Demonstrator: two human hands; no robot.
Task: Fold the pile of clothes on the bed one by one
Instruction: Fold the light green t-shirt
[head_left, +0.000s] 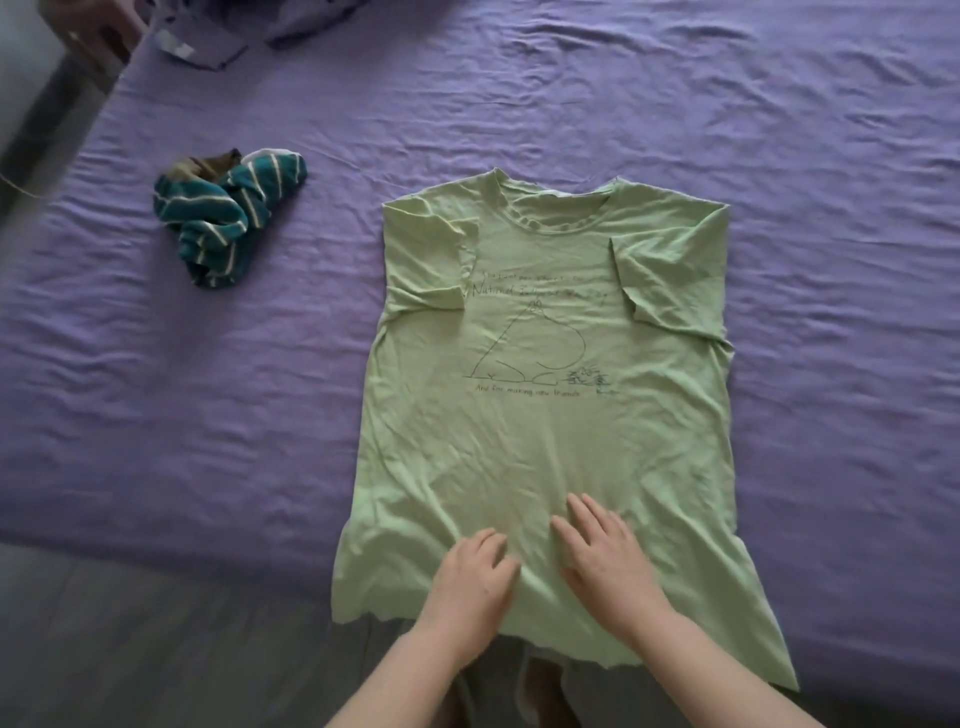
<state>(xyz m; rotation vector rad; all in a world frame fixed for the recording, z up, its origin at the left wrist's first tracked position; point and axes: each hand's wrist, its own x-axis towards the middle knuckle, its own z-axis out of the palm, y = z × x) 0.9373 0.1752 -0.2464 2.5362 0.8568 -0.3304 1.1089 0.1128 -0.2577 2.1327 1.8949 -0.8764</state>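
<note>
A light green T-shirt (545, 426) with a line drawing and text lies face up on the purple bed (208, 389). Both its short sleeves are folded inward over the chest. Its hem hangs over the bed's near edge. My left hand (470, 577) rests on the lower part of the shirt with fingers slightly bent. Beside it, my right hand (605, 551) lies flat on the fabric, fingers straight and spread. Neither hand grips the cloth.
A crumpled teal garment with white stripes (223, 223) lies on the bed to the left of the shirt. More purple and grey cloth (270, 26) is bunched at the far top edge. The floor (156, 649) shows at the lower left.
</note>
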